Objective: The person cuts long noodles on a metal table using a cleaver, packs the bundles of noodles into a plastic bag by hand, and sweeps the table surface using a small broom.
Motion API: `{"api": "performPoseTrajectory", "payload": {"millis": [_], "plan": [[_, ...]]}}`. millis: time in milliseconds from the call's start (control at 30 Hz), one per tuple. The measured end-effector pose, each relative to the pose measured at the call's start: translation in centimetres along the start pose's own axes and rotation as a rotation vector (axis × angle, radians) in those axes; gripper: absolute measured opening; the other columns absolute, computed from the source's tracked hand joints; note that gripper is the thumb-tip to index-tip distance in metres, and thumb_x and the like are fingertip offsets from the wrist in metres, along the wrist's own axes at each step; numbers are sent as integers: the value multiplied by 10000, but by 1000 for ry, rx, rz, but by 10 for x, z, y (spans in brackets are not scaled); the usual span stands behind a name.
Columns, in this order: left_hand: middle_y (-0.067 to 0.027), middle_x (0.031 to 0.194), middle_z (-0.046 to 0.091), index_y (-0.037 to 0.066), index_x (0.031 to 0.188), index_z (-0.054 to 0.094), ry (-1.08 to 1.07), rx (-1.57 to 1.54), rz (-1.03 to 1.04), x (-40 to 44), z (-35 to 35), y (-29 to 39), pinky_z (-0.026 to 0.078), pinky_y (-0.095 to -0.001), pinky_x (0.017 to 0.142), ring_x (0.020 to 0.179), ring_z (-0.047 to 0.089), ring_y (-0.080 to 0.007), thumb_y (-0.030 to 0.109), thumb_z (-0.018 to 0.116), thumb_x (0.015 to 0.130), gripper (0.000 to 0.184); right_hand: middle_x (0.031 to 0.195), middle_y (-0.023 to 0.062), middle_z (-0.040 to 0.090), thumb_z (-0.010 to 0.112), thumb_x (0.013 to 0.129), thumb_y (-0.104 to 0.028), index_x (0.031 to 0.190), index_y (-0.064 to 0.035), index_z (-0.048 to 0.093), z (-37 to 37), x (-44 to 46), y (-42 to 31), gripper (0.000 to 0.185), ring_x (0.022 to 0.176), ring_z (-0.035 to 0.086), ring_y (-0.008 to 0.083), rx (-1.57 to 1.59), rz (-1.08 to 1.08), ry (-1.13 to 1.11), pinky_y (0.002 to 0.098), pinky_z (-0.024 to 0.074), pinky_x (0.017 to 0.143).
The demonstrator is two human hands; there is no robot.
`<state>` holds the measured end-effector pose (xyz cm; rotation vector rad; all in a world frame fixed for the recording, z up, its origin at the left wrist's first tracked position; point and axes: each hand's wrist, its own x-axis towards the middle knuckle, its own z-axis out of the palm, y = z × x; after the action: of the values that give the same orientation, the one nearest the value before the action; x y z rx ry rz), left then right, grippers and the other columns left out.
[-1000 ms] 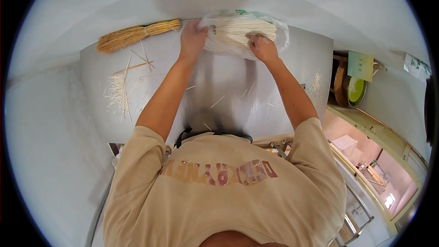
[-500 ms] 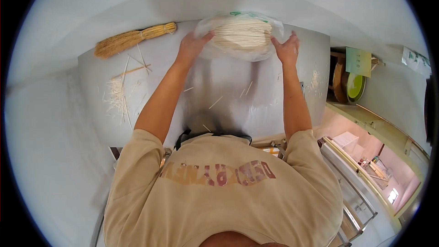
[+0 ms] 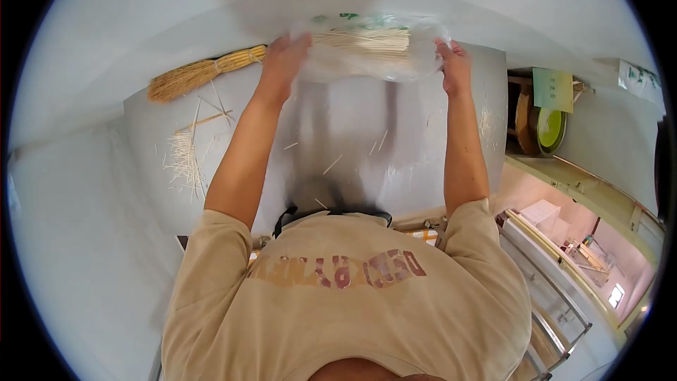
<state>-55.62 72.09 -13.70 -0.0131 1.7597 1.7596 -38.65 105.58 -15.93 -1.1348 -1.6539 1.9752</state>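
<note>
A clear plastic bag (image 3: pixel 427 37) with green print holds a bundle of thin, straight, pale dried noodles (image 3: pixel 374 44) at the far edge of the metal table. At the bag's left end, my left hand (image 3: pixel 288 60) is closed on the plastic, its fingers smeared by motion. My right hand (image 3: pixel 455 63) pinches the bag's right end between thumb and fingers. The noodles lie crosswise between both hands, touched by neither as far as I can see.
A straw broom (image 3: pixel 204 74) lies at the table's (image 3: pixel 345 127) back left. Near it are thin sticks (image 3: pixel 204 121) and a pile of broken noodle bits (image 3: pixel 185 159). More scraps (image 3: pixel 486 123) lie at the right. A green basin (image 3: pixel 550 129) stands on a shelf beyond the right edge.
My hands have moved farther apart, pulling the bag's ends outward. The bag looks longer and flatter, and its plastic covers more of the noodles.
</note>
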Motion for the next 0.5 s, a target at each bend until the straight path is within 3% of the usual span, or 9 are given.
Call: {"api": "performPoseTrajectory", "payload": {"millis": [133, 200, 267, 300, 333, 367, 400, 433, 500], "plan": [[-34, 1075, 658, -8, 1139, 662, 136, 201, -8, -4, -1, -11, 400, -304, 982, 1050, 561, -140, 348, 691, 942, 408, 822, -27, 619, 688, 946, -176, 1047, -58, 718, -7, -3, 18, 158, 735, 536, 84, -166, 142, -12, 283, 423, 641], [-66, 1217, 639, -31, 1268, 616, -40, 186, -103, -14, -10, -6, 370, -321, 1053, 1159, 545, -176, 389, 674, 943, 535, 857, -36, 617, 675, 962, -196, 1068, -57, 711, -15, -9, 19, 178, 775, 537, 78, -192, 141, -70, 271, 431, 676], [-81, 1283, 619, -27, 1337, 571, -36, 182, -117, -26, -15, -6, 357, -335, 1085, 1208, 535, -193, 436, 627, 965, 597, 1005, -6, 659, 583, 1026, -368, 1179, -48, 683, -22, -13, 19, 368, 919, 581, 101, -126, 113, -248, 275, 450, 759], [-96, 1348, 598, -22, 1407, 527, -30, 176, -123, -28, -17, -5, 344, -348, 1117, 1257, 524, -210, 482, 580, 986, 659, 1005, -6, 659, 583, 1026, -368, 1179, -48, 683, -24, -17, 17, 368, 919, 581, 101, -125, 114, -248, 275, 450, 759], [-96, 1348, 598, -22, 1407, 527, -30, 177, -124, -23, -24, -13, 344, -348, 1117, 1257, 524, -210, 482, 580, 986, 659, 1094, 13, 662, 508, 1036, -466, 1248, -44, 649, -25, -21, 16, 493, 1009, 584, 119, 89, 133, -239, 283, 453, 821], [-94, 1422, 555, 5, 1459, 479, -44, -55, -97, -16, -34, -29, 350, -351, 1124, 1301, 510, -225, 540, 508, 1000, 706, 1184, 33, 665, 434, 1046, -564, 1318, -41, 615, -25, -22, 15, 617, 1098, 587, 136, 305, 152, -229, 291, 456, 883], [-91, 1496, 512, 32, 1510, 432, -57, -286, -71, -11, -42, -45, 357, -354, 1131, 1345, 495, -240, 599, 436, 1014, 754, 1184, 33, 665, 434, 1046, -564, 1318, -41, 615, -25, -16, 22, 617, 1098, 587, 136, 307, 155, -228, 291, 456, 883], [-91, 1496, 512, 32, 1510, 432, -57, -284, -73, -9, -45, -57, 357, -354, 1131, 1345, 495, -240, 599, 436, 1014, 754, 1256, 51, 643, 380, 1037, -614, 1370, -36, 570, -26, -7, 37, 694, 1155, 579, 157, 349, 164, -209, 313, 452, 937], [-87, 1539, 468, 48, 1544, 374, -16, -586, -219, -4, -49, -74, 338, -387, 1157, 1409, 431, -258, 677, 278, 1019, 824, 1328, 69, 622, 326, 1029, -664, 1423, -32, 526, -27, 6, 65, 771, 1213, 571, 178, 395, 176, -188, 336, 448, 992]]}}
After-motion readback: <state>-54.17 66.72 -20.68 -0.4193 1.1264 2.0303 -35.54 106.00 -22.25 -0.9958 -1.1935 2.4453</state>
